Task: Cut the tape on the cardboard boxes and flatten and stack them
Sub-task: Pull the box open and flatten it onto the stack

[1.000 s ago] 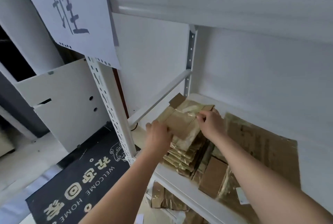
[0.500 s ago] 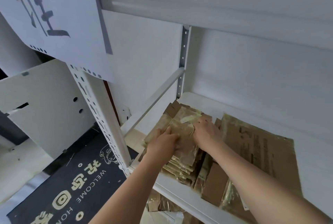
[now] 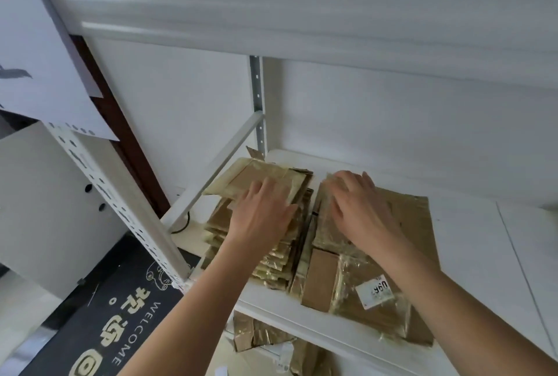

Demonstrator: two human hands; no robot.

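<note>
Flattened boxes (image 3: 259,177): brown matt cardboard, wrapped in glossy yellowish clear tape, wrinkled and shiny at the edges. Larger flat cardboard sheet (image 3: 404,215): matt brown, with a glossy plastic film. White paper label (image 3: 374,291) on it. Shelf (image 3: 471,257): smooth white painted surface. Upright (image 3: 120,194): perforated white painted metal. Doormat (image 3: 99,324): dark, matt, textile-looking. Hanging paper sheet (image 3: 36,73): matt white.

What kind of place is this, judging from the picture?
Probably a home entrance or storage corner: a white metal shelving rack holds a stack of flattened cardboard boxes, and a dark doormat reading WELCOME lies on the floor beside it.
</note>
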